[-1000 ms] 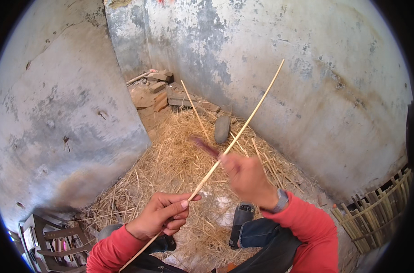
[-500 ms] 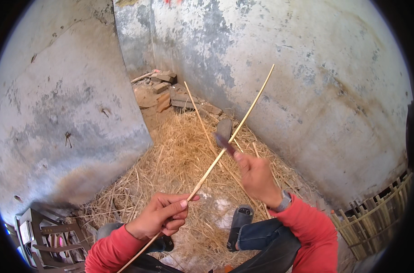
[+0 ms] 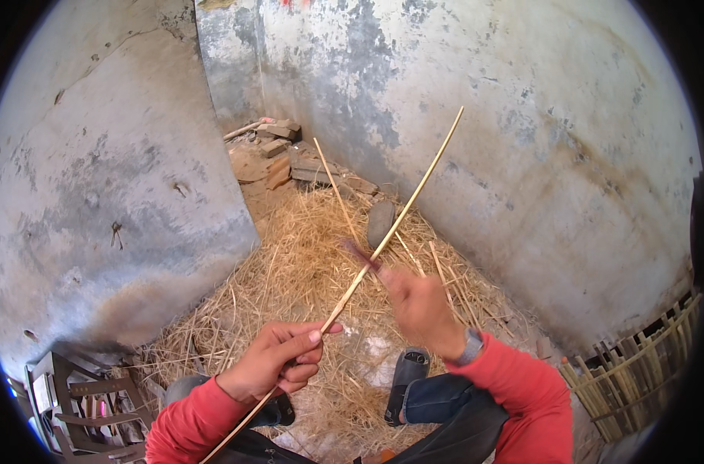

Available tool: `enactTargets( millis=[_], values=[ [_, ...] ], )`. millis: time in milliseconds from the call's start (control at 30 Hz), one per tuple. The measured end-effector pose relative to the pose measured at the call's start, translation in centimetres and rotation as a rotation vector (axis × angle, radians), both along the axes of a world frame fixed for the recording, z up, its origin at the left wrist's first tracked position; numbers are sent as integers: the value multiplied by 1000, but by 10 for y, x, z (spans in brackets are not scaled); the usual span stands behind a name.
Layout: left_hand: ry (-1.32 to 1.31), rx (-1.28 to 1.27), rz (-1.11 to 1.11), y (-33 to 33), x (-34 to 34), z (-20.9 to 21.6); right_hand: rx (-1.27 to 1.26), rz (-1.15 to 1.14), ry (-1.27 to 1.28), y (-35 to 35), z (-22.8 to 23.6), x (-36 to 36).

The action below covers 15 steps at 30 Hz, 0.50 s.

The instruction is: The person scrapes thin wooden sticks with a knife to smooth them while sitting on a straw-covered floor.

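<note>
A long pale stick, thin and slightly curved, slants from my lap up to the far right. My left hand is closed round it low down, thumb pressed on top. Higher up, a knife with a dark reddish look, blurred by motion, crosses the stick. My right hand, a watch on its wrist, is closed round the knife's near end; its handle is hidden in the fingers.
Straw and shavings cover the floor, with loose sticks and a grey stone among them. Bricks lie in the far corner. A wooden frame stands left, a slatted bamboo basket right. Bare walls enclose the space.
My right hand and the knife have moved down the stick, toward me and to the left. The stick's far tip has shifted slightly left; my left hand keeps its grip.
</note>
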<state>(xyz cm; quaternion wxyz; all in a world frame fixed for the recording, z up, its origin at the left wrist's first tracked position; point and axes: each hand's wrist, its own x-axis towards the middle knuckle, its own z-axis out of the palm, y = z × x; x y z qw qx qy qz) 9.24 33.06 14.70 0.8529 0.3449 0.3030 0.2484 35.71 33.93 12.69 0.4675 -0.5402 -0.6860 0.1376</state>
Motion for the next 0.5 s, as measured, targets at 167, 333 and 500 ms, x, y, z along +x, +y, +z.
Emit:
enactTargets(
  millis=[167, 333, 500],
  values=[
    [9, 12, 17, 0, 1, 2, -27, 162, -62, -4, 3, -11],
    [-2, 6, 8, 5, 4, 0, -30, 96, 93, -5, -8, -21],
    [-35, -8, 36, 2, 0, -2, -264, 186, 159, -6, 1, -15]
  ],
)
